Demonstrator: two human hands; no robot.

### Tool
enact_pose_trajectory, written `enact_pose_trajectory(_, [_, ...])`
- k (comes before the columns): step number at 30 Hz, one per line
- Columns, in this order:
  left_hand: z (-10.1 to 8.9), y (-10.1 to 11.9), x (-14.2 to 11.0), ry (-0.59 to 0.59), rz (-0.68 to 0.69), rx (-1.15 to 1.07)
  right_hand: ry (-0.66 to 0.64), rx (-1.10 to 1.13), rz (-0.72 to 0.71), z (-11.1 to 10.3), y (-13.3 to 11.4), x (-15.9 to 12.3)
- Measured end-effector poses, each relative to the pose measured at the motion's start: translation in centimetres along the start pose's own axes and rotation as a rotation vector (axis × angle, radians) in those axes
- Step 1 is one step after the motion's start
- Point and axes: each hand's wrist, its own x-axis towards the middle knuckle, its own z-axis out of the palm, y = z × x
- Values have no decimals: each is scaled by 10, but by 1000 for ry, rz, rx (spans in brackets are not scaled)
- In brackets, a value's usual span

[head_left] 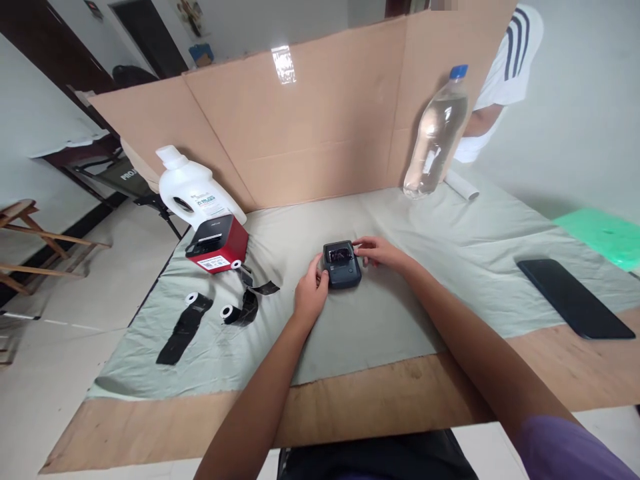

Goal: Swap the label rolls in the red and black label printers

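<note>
A small dark grey label printer [341, 265] sits on the pale green cloth [425, 267] at the table's middle, its top compartment showing a dark roll inside. My left hand [310, 293] grips the printer's left side with curled fingers. My right hand [377, 252] rests against its right upper edge, fingers pinched at the lid area. Left of them lie black ribbon rolls [240, 310] with white cores, partly unrolled, and a longer black strip [183, 328].
A red and black printer [217, 245] and a white detergent jug [193, 189] stand at the left. A clear water bottle [436, 137] leans at the cardboard screen [310, 113]. A black phone [575, 297] lies right. A person in a white shirt [505, 73] stands behind.
</note>
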Motion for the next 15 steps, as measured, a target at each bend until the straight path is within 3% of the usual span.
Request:
enact_pose_trajectory(7, [1, 1, 0, -57, -14, 97, -44, -44, 74, 1, -9, 0])
enact_pose_trajectory(11, [3, 5, 1, -97, -78, 223, 52, -108, 139, 10, -12, -4])
enact_pose_trajectory(15, [3, 6, 0, -123, -73, 252, 114, -117, 68, 20, -8, -14])
